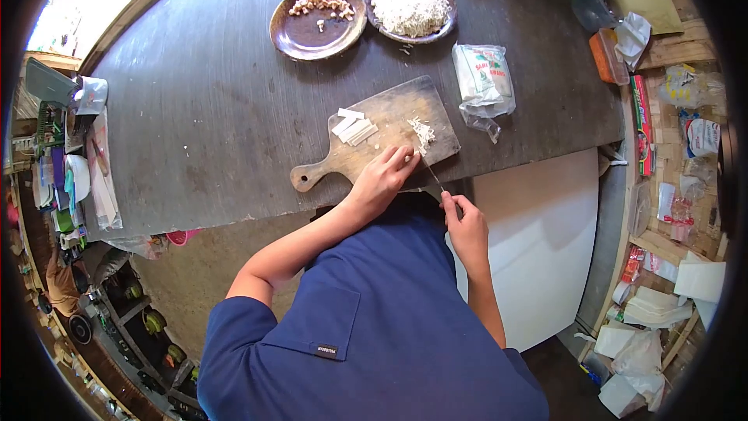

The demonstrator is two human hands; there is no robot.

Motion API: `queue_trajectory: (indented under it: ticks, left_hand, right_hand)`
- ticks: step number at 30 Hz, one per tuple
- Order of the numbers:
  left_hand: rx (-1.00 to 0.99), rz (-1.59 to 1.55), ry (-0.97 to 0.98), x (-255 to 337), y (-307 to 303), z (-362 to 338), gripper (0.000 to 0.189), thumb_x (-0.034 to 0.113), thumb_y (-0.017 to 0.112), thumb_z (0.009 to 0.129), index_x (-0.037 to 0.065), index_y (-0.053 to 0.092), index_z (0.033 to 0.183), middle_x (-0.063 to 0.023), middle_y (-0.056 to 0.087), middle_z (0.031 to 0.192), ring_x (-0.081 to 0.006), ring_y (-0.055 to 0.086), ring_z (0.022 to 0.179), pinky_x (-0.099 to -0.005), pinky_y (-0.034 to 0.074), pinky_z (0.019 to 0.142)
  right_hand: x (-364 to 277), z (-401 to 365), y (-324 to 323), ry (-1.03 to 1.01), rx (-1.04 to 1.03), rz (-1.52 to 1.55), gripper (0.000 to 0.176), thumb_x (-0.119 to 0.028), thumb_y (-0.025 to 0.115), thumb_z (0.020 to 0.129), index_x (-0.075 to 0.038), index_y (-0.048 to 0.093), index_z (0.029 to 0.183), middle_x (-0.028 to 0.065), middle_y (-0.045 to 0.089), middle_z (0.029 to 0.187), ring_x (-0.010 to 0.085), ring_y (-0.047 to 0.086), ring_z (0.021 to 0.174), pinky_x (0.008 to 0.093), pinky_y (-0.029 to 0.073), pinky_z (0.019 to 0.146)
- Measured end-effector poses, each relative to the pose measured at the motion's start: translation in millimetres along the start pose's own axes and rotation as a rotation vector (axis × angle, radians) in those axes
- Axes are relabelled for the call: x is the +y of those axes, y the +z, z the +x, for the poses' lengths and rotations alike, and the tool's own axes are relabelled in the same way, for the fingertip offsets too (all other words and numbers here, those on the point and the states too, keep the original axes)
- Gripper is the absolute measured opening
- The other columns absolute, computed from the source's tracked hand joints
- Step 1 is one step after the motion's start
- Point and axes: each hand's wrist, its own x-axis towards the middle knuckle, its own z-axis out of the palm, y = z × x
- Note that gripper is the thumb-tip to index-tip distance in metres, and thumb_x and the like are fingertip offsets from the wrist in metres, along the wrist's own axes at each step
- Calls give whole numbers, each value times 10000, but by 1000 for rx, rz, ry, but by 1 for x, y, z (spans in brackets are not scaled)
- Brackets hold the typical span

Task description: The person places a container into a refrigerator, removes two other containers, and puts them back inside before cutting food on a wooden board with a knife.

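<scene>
A wooden cutting board (393, 113) with a rounded handle lies near the table's front edge. My right hand (466, 226) is wrapped round the handle of a thin knife (432, 173), its blade pointing up at the board's near edge. Close to the blade, the bent fingers of my left hand (383, 179) press a pale piece (408, 157) onto the board, mostly hidden beneath them. Finely cut pale slivers (421, 132) lie in a small heap beyond the blade. On the board's left half, several pale sticks (357, 131) rest side by side.
Behind the board stand a brown plate with small brownish pieces (319, 1) and a plate heaped with white shreds (411, 6). A printed plastic packet (483, 78) lies to the right. Containers and an orange-filled box (608, 57) line the right edge; a white surface (538, 242) adjoins the table.
</scene>
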Motion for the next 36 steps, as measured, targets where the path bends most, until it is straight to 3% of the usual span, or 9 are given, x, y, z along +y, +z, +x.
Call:
queue_trajectory:
  ticks: [4,9,15,22,27,30,36]
  left_hand:
    - [-22,21,26,-1,-2,1,478,49,670,839,-14,668,1313,-108,612,1253,-275,627,1112,-378,571,965]
    - [-49,50,35,-1,-1,0,507,75,661,824,-22,662,1322,-103,599,1276,-268,618,1120,-369,568,989]
    - [0,83,44,2,-4,1,505,131,642,815,-43,657,1289,-110,596,1236,-255,609,1109,-328,564,986]
    - [0,53,-18,6,1,-2,487,98,650,830,-27,683,1300,-98,608,1289,-257,616,1148,-356,572,997]
    - [42,56,-8,6,2,-2,501,128,641,810,-43,667,1280,-106,599,1244,-256,610,1132,-342,563,1002]
    - [52,53,-4,5,4,-3,499,130,638,816,-40,669,1284,-104,599,1256,-258,610,1145,-340,571,993]
    - [31,47,-59,8,4,-4,459,93,658,836,-21,700,1279,-88,622,1311,-257,627,1158,-364,572,998]
  right_hand:
    - [6,1,-2,-38,16,15,564,-576,588,1059,-43,768,1014,183,764,846,399,744,857,462,545,780]
    - [11,6,0,-35,-50,113,561,-570,604,1058,-43,776,974,95,661,657,254,673,653,401,503,681]
    - [4,34,23,-144,22,183,543,-533,639,1058,-20,771,940,56,608,616,150,598,595,353,475,622]
    - [10,10,3,-52,-43,153,555,-536,637,1060,-11,772,941,59,622,629,155,613,602,354,471,618]
    - [2,28,19,-171,39,185,565,-533,636,1062,-6,776,916,56,627,628,161,614,597,357,474,615]
    - [-8,34,14,-99,-37,197,564,-536,639,1059,-10,779,911,55,628,628,159,616,598,362,480,618]
    - [8,11,3,-93,-1,131,572,-559,647,1047,-16,782,927,53,617,621,146,604,590,359,479,615]
